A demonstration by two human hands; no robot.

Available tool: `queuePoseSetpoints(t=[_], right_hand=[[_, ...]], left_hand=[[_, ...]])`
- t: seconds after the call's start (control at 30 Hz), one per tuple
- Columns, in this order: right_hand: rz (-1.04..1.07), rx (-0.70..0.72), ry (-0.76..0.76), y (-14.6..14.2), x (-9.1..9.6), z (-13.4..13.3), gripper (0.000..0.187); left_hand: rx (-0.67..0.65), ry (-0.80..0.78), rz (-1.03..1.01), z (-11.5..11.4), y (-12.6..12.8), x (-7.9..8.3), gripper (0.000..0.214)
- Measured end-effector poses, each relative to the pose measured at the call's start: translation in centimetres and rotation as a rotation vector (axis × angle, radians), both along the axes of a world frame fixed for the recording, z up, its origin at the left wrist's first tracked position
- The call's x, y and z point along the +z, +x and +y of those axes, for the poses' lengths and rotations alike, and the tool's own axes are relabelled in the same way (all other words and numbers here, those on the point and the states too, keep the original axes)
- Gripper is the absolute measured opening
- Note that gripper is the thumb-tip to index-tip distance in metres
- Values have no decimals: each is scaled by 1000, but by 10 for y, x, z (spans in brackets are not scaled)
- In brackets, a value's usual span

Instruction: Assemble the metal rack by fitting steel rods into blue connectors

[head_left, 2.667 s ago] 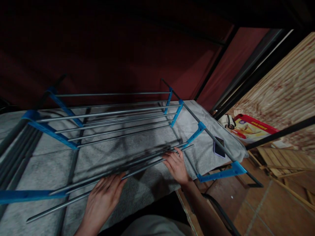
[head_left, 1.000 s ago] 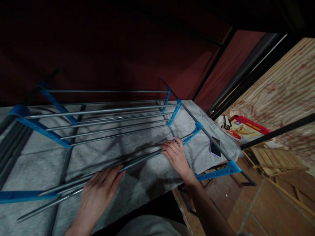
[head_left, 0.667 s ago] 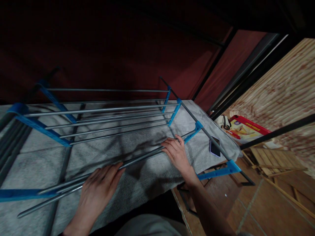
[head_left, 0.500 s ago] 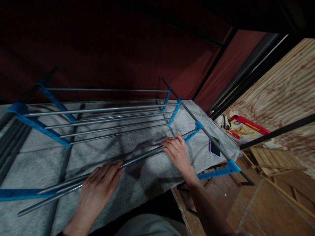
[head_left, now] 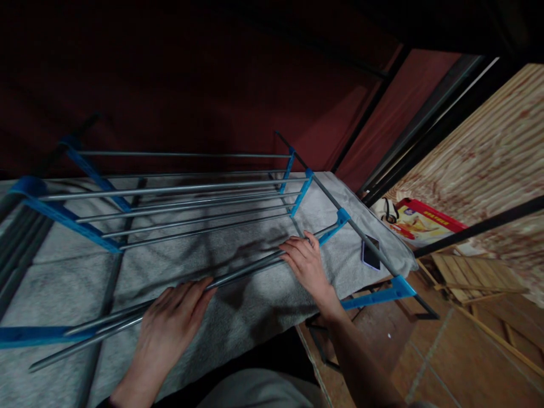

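Observation:
A rack of grey metal rods [head_left: 191,198] and blue plastic side pieces [head_left: 63,218] lies over a grey towel [head_left: 255,311]. A loose bundle of rods [head_left: 242,272] runs diagonally across the front. My left hand [head_left: 170,323] rests flat on the bundle's middle, fingers stretched along the rods. My right hand [head_left: 306,263] has its fingers curled over the bundle's right end, just short of a blue side piece [head_left: 335,224]. The left ends of the rods lie near another blue piece [head_left: 38,335].
A dark phone [head_left: 369,253] lies on the towel's right edge beside the rack's upright. Beyond it a red box [head_left: 425,224] and wooden slats [head_left: 471,272] sit on the tiled floor. A dark red wall closes the back.
My right hand has slid up along the rods to their right end by the blue piece. My left hand has barely moved. The view has shifted slightly.

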State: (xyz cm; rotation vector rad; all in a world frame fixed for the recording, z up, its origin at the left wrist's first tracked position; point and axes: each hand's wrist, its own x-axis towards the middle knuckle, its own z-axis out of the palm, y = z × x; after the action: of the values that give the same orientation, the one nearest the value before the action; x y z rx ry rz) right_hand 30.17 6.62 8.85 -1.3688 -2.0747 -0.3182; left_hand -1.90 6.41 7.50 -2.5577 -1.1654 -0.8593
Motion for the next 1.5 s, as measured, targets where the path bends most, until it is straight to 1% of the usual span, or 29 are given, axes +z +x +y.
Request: queuePoseSetpoints(t=[0.43, 0.73, 0.9, 1.27, 1.5], right_hand=[[5, 16, 43, 1, 8, 1, 19], [17, -2, 51, -1, 12, 2, 18], [11, -2, 65, 0, 13, 3, 18], [39, 9, 85, 1, 13, 2, 18], [46, 3, 69, 2, 14, 2, 18]], left_hand=[[5, -12, -56, 0, 2, 6, 24], [6, 40, -35, 3, 0, 10, 24], [0, 45, -42, 3, 1, 13, 23], [-5, 53, -69, 6, 1, 13, 22], [23, 53, -50, 6, 2, 20, 21]])
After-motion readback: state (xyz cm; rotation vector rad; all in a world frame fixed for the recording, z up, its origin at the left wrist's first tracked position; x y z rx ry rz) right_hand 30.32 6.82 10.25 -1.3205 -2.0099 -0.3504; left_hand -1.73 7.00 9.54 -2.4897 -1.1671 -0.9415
